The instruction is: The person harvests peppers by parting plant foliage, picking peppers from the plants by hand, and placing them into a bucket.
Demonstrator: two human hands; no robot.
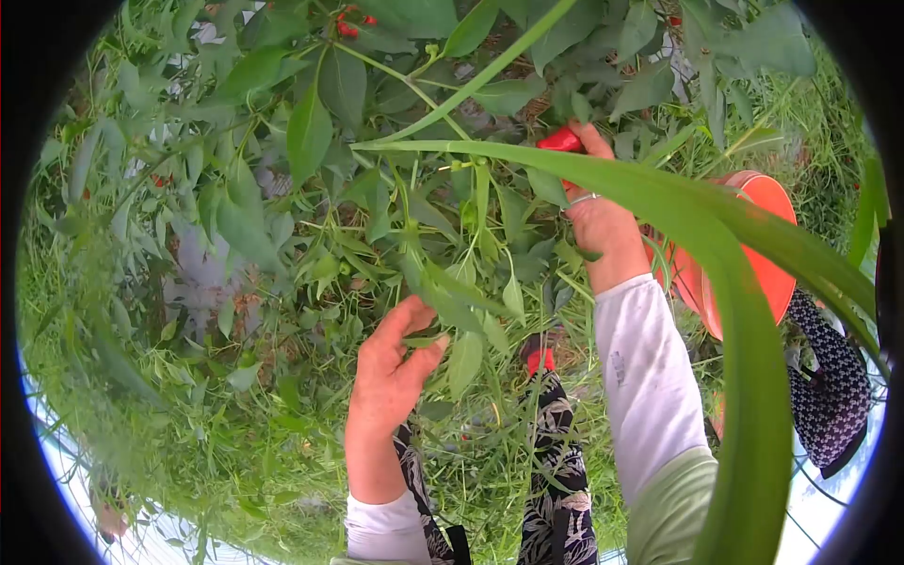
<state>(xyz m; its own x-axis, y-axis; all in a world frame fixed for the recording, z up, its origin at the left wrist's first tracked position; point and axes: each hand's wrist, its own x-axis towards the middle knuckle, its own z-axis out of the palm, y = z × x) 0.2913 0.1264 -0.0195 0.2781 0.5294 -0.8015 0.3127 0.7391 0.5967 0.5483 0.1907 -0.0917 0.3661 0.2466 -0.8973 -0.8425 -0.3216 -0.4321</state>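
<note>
My right hand (603, 221) is closed around a glossy red pepper (561, 140), which sticks out past the fingers among the leaves. A bit more red shows by the ring finger, partly covered by a leaf. My left hand (391, 363) is at the lower leaves of the pepper plant (466, 363). Its thumb and fingers are apart with a gap between them, and foliage covers some fingertips. Small green buds and thin stems hang between the two hands.
A red-orange bucket (763, 245) is tilted beside my right forearm. A long broad grass blade (716, 254) arches across the right side, close to the camera. Dark patterned cloth (829, 395) is at the far right. More red peppers (348, 25) show at the top. Grass surrounds my feet.
</note>
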